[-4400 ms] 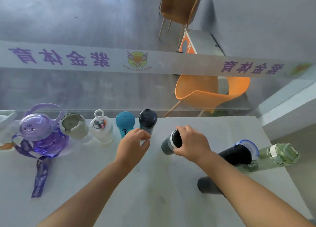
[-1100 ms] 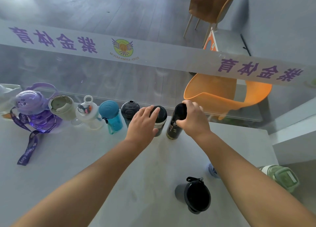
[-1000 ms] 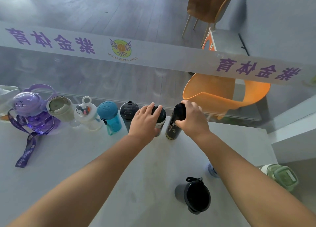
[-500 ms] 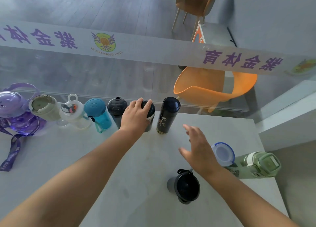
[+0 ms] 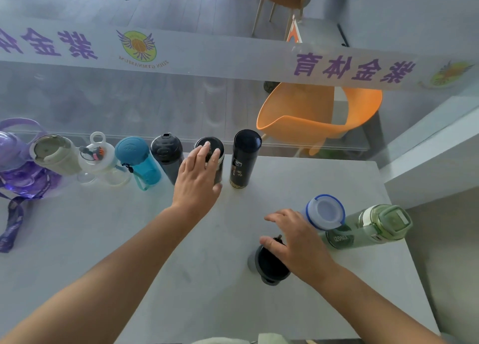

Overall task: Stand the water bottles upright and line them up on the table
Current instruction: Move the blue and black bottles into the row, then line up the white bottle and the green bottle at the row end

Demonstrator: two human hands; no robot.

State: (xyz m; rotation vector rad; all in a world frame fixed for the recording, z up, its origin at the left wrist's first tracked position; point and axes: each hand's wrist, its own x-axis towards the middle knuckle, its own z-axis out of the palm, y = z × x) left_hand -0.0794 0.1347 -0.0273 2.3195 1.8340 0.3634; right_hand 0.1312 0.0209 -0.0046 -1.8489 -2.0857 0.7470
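Several bottles stand upright in a row along the table's far edge: purple (image 5: pixel 11 153), cream (image 5: pixel 53 155), clear with a loop (image 5: pixel 99 159), teal (image 5: pixel 137 159), dark grey (image 5: pixel 167 150), a black banded bottle (image 5: pixel 216 149) and a tall black bottle (image 5: pixel 245 157). My left hand (image 5: pixel 198 180) wraps the banded bottle, fingertips on its cap. Three bottles lie at the right: a blue-rimmed clear bottle (image 5: pixel 325 211), a green bottle (image 5: pixel 375 223), and a grey bottle with a black lid (image 5: pixel 267 267). My right hand (image 5: pixel 298 240) hovers spread over the grey one, its thumb at the lid.
The grey table (image 5: pixel 103 240) ends at a glass wall with a printed band (image 5: pixel 233 58). An orange chair (image 5: pixel 318 110) stands behind the glass. The purple bottle's strap (image 5: pixel 11 227) trails over the table at the left. The table's right edge runs just beyond the green bottle.
My right hand let go of the tall black bottle, now upright in the row, and came back down over the lying grey bottle. My left hand stays on the banded bottle.
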